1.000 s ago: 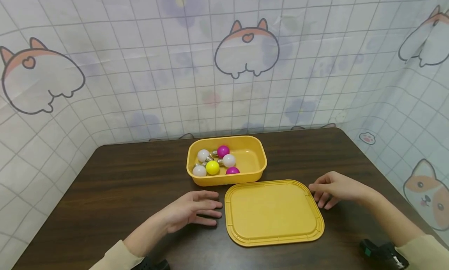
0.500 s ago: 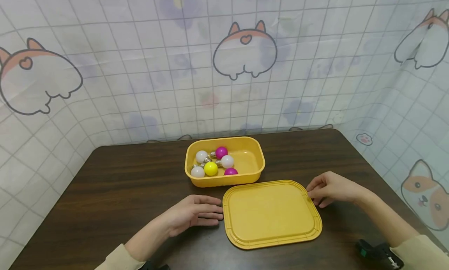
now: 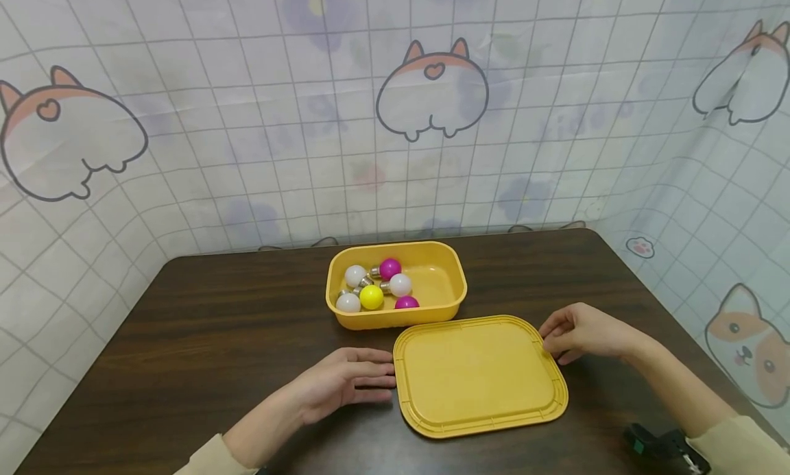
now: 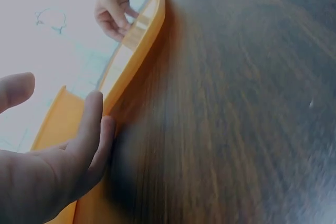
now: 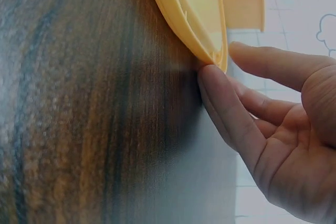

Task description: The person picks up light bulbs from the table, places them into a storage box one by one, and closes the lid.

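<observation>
A flat yellow plastic lid (image 3: 481,375) with a raised rim lies on the dark wooden table. The straight fingers of my left hand (image 3: 348,382) touch its left edge, while the thumb stays apart from it in the left wrist view. At the opposite edge, my right hand (image 3: 589,332) pinches the rim between thumb and curled fingers, as the right wrist view shows. Behind the lid stands a yellow box (image 3: 441,316) holding several light bulbs: white bulbs (image 3: 400,284), a yellow bulb (image 3: 372,297) and magenta bulbs (image 3: 390,269).
The brown table (image 3: 204,324) ends at a cloth backdrop (image 3: 278,132) with grid lines and cartoon dogs. The box's front side stands close to the lid's far edge. Black wrist gear (image 3: 663,447) sits below the right forearm.
My left hand has moved right and slightly nearer until its fingers meet the lid's edge. My right-hand fingers have drawn in at the right rim. Box and bulbs have stayed put.
</observation>
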